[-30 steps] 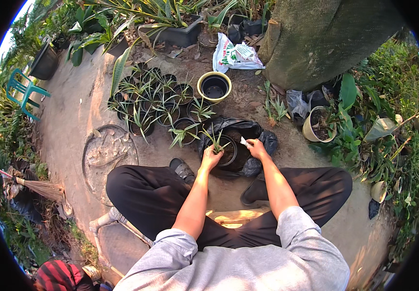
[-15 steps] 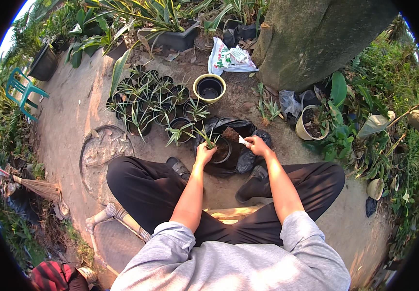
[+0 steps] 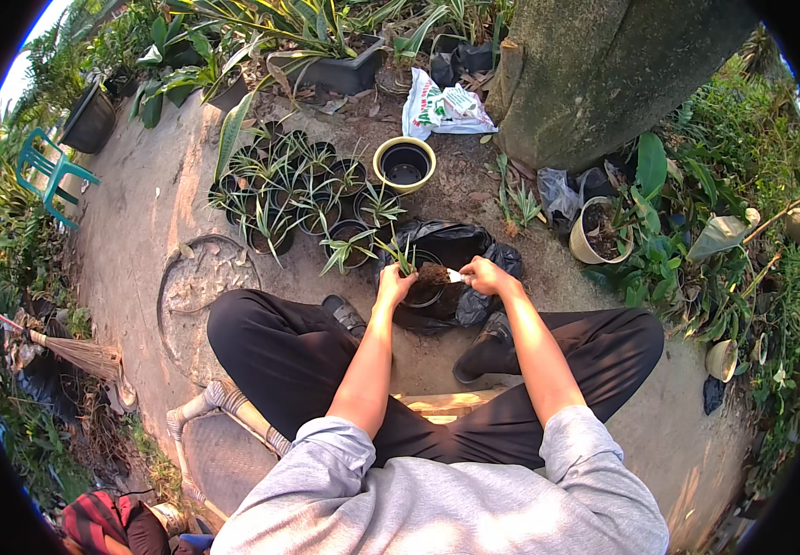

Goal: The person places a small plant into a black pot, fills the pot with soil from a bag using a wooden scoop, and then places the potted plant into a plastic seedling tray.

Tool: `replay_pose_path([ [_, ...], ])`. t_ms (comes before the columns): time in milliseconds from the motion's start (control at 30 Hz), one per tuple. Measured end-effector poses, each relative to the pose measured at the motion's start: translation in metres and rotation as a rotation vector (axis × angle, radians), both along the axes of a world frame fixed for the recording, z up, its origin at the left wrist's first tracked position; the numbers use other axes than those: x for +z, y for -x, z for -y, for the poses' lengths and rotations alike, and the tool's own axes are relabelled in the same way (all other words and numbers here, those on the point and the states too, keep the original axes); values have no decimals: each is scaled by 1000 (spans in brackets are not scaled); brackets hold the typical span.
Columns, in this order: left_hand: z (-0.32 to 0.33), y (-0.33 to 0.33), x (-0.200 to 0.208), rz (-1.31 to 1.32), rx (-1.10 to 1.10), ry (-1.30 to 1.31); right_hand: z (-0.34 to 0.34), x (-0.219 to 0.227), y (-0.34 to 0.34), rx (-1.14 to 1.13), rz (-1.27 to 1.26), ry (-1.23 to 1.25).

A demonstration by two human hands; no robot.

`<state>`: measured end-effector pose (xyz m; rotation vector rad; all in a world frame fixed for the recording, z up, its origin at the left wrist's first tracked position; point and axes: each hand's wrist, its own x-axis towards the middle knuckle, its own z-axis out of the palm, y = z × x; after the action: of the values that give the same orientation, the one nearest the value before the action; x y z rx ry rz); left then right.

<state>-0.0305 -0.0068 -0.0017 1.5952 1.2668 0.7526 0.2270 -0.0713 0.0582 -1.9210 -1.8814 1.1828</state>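
Observation:
Between my feet a small black pot stands at the left part of an opened black plastic bag with dark soil inside. My left hand is closed around the base of a small spiky-leaved plant at the pot's rim. In my right hand is a small trowel with a whitish handle, gripped between the fingers. Its blade is heaped with brown soil and lies over the pot, close to the plant's stem. The plant's roots are hidden.
Many small potted plants stand at the upper left of the bag. Beyond it are a cream-rimmed pot, a white printed sack and a tree trunk. A cream pot stands right; a broom lies far left.
My right hand has moved slightly left, bringing the soil-laden trowel from beside the pot to over it. My left hand stays at the plant.

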Motion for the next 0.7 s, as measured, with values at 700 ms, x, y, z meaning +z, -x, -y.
replay_pose_path([
  [700, -3, 4, 3, -72, -116, 1, -12, 28, -3, -76, 157, -61],
])
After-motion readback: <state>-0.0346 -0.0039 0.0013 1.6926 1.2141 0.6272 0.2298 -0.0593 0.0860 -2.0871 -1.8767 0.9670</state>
